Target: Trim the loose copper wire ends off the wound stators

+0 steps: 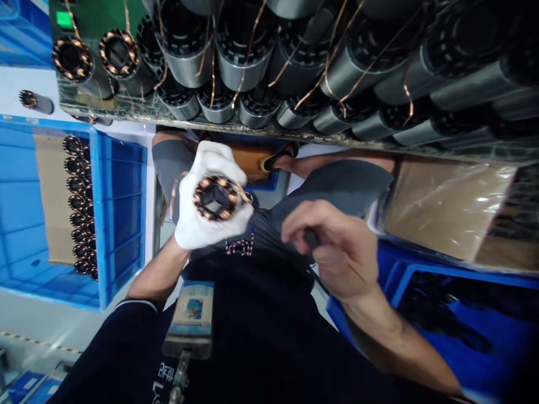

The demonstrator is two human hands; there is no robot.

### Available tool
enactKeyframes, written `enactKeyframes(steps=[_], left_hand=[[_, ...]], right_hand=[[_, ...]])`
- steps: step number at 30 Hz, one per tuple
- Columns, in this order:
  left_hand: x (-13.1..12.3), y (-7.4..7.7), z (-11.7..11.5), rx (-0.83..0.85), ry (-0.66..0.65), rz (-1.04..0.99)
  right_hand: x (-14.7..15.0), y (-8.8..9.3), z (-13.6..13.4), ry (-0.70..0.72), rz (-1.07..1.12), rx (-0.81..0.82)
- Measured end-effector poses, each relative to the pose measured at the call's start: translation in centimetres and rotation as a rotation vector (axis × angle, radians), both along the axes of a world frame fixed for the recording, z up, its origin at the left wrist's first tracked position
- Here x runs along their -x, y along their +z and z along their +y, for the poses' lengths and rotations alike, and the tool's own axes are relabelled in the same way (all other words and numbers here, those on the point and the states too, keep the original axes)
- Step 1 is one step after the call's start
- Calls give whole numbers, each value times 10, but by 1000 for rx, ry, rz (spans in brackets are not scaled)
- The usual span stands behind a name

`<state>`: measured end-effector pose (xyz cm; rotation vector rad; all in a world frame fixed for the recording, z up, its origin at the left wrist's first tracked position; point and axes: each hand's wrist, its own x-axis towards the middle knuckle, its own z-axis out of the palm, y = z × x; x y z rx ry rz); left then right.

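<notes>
My left hand (191, 224), in a white glove, wraps round a motor stator (215, 198). The stator's end faces up at me, with a ring of copper windings round a dark hollow core. A thin copper wire end sticks out on its right side. To the right and apart from the stator, my bare right hand (341, 247) is closed, slightly blurred. Its curled fingers and thumb hold a small dark piece (311, 239), whose kind I cannot make out.
Across the top, a green worktop (138, 112) carries several grey cylindrical stators (244, 67) with loose copper wires. At left, a blue crate (99, 224) holds wound stators (78, 202) beside cardboard. On the right are a plastic-wrapped carton (446, 207) and a blue bin (404, 286) containing dark parts.
</notes>
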<state>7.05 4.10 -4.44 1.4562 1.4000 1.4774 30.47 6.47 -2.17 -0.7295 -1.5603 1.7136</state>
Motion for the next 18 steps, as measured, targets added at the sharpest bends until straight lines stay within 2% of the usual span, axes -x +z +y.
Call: enactKeyframes(steps=[2,5,7,9,10,12,14,16,18], left_hand=[[-1,-4,0,-95,-76,92],[-8,2,-7,-123,-207,87],[-13,8,-14,8,-301,-92],[-19,13,-19,244,-364,-449],[-23,15,-21,367,-380,-657],[-33,17,-22,533,-371,-1011],[-43,18,-20,599,-305,-1216],[-50,15,-16,599,-220,-1298],[-52,10,-14,626,-159,-1271]], right_hand=[[-3,4,11,72,-130,33],[5,-1,10,85,24,132],[10,-11,0,81,186,239],[11,-21,-10,79,192,273],[9,-24,-13,80,141,239],[3,-25,-12,96,16,93],[-3,-20,-4,98,-78,-60],[-6,-13,6,48,-92,-162],[-3,-5,12,-9,16,-175]])
